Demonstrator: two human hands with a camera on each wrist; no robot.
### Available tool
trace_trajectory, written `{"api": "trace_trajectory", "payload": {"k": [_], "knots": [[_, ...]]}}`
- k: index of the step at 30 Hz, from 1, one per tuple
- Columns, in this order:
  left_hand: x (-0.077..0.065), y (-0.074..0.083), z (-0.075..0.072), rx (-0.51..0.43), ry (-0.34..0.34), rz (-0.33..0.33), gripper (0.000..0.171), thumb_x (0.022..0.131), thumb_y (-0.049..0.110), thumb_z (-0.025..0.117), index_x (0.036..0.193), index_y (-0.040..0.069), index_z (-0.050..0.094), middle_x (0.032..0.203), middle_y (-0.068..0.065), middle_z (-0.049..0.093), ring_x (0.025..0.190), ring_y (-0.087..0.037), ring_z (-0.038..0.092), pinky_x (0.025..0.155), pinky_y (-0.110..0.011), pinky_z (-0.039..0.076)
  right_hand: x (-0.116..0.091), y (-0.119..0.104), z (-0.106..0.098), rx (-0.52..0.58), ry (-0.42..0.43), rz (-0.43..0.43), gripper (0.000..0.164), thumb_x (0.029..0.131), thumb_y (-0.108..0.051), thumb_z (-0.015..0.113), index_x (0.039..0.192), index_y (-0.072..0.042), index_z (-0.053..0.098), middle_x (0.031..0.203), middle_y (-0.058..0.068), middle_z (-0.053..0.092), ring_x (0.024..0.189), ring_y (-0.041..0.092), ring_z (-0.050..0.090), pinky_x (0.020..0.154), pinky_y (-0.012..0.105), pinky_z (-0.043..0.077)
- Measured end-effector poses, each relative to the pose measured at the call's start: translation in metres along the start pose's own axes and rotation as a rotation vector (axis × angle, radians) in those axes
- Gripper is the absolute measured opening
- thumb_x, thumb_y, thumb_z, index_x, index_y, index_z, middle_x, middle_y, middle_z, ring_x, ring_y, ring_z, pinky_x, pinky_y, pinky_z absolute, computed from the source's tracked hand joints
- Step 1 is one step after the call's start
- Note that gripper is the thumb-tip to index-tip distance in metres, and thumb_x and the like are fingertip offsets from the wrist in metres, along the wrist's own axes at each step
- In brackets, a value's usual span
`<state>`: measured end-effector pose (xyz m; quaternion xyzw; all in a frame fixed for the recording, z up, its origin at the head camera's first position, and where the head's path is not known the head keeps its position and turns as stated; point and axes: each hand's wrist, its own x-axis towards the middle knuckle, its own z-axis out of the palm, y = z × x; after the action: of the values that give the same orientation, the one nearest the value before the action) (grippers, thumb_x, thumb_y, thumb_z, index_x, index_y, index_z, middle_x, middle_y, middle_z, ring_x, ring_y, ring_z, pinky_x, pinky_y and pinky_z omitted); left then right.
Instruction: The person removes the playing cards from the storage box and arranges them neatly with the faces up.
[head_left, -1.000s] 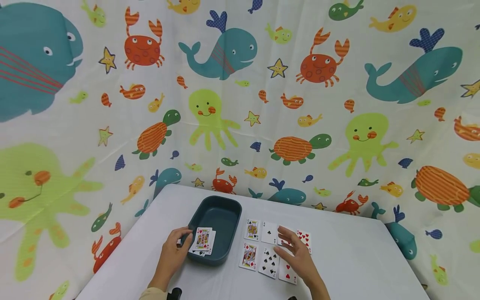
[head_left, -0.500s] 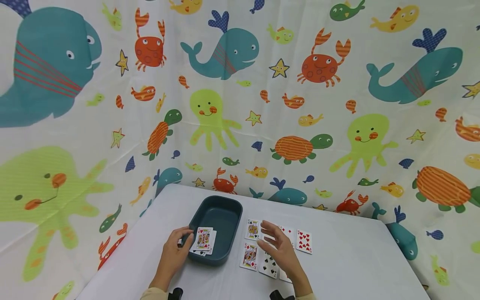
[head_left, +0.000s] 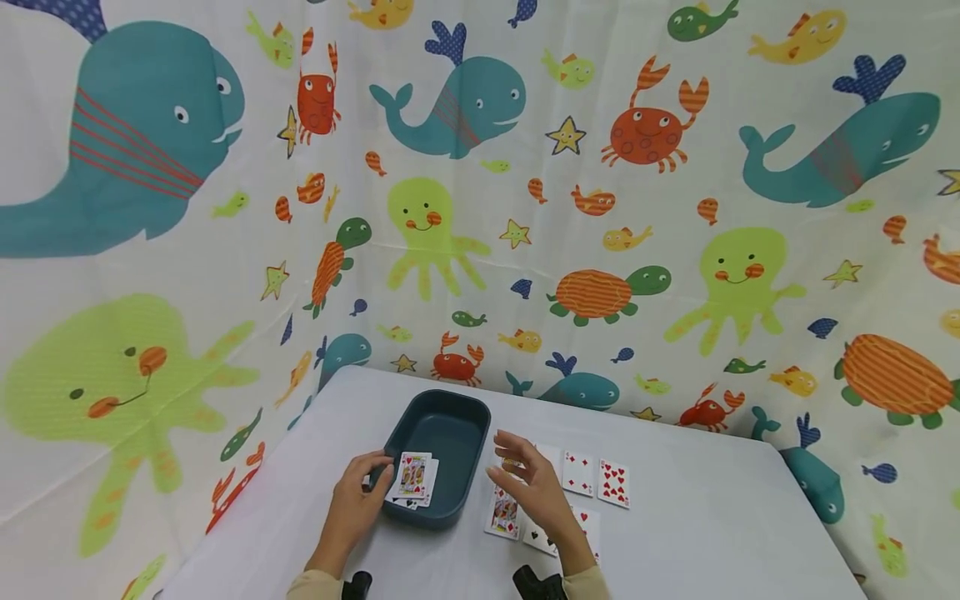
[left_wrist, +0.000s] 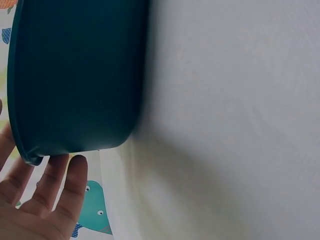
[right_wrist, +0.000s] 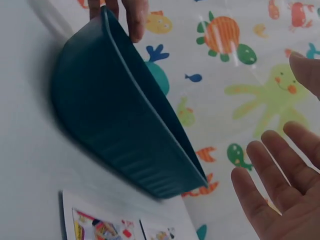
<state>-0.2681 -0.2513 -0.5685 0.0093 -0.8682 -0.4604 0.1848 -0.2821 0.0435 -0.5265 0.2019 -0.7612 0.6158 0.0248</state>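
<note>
My left hand (head_left: 354, 504) grips the near-left rim of a dark teal plastic tub (head_left: 453, 437). In the left wrist view its fingers (left_wrist: 70, 192) lie under the tub's lip. A few playing cards (head_left: 413, 475) lie stacked inside, a red king face up on top. My right hand (head_left: 538, 487) hovers over the left end of two rows of face-up cards, fingers spread and holding nothing. Partly covered beneath it are a king of diamonds (head_left: 501, 518) and a black-suited card (head_left: 538, 537). The right wrist view shows the tub's side (right_wrist: 115, 105) beyond that hand.
Right of the hand lie a diamonds card (head_left: 577, 473), a hearts card (head_left: 614, 483) and another hearts card (head_left: 588, 525). A white cloth covers the table (head_left: 697, 517). Behind it hangs a curtain (head_left: 525, 208) printed with sea animals.
My right hand has moved left across the card rows toward the tub, uncovering the cards at the right end. The left hand keeps its place at the rim. The head view has turned slightly left.
</note>
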Motion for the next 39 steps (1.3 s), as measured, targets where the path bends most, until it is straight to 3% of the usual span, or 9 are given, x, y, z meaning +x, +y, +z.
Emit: {"api": "trace_trajectory", "payload": {"k": [6,15,29,36,39], "knots": [[0.001,-0.001,0.002,-0.006,0.000,-0.001,0.023,0.100,0.018,0.067,0.120,0.007,0.070,0.139,-0.015,0.060,0.128,-0.036,0.057,0.092,-0.046,0.052,0.012,-0.005,0.013,-0.002,-0.031,-0.013,0.056,0.097,-0.024,0.072,0.148,-0.018,0.051,0.146,0.006,0.057,0.134,0.031,0.054,0.110,0.048,0.044],[0.000,-0.003,0.002,-0.013,0.015,0.014,0.022,0.100,0.017,0.067,0.119,0.006,0.071,0.138,-0.015,0.061,0.129,-0.037,0.057,0.091,-0.046,0.052,0.023,-0.005,0.028,-0.015,-0.080,-0.043,0.056,0.097,-0.025,0.072,0.149,-0.019,0.050,0.147,0.003,0.056,0.134,0.025,0.054,0.110,0.051,0.043],[-0.003,-0.001,0.002,-0.002,0.007,0.001,0.022,0.100,0.017,0.067,0.119,0.006,0.071,0.137,-0.015,0.061,0.124,-0.036,0.060,0.088,-0.042,0.052,0.042,-0.002,0.054,-0.146,-0.178,-0.029,0.062,0.095,-0.038,0.073,0.149,-0.018,0.051,0.148,0.004,0.056,0.132,0.025,0.056,0.108,0.045,0.047],[-0.003,-0.001,0.001,0.003,0.016,0.021,0.020,0.100,0.015,0.067,0.117,0.006,0.071,0.136,-0.016,0.062,0.122,-0.037,0.061,0.086,-0.042,0.053,0.055,0.005,0.067,-0.181,-0.236,-0.035,0.062,0.094,-0.034,0.075,0.149,-0.016,0.051,0.147,0.006,0.057,0.132,0.034,0.055,0.108,0.049,0.046],[-0.002,0.000,0.001,0.000,0.012,0.019,0.021,0.100,0.016,0.067,0.118,0.005,0.071,0.136,-0.016,0.062,0.123,-0.037,0.060,0.087,-0.043,0.053,0.060,0.006,0.072,-0.235,-0.255,-0.024,0.066,0.093,-0.038,0.075,0.149,-0.013,0.050,0.148,0.008,0.056,0.132,0.032,0.055,0.109,0.050,0.045]]}}
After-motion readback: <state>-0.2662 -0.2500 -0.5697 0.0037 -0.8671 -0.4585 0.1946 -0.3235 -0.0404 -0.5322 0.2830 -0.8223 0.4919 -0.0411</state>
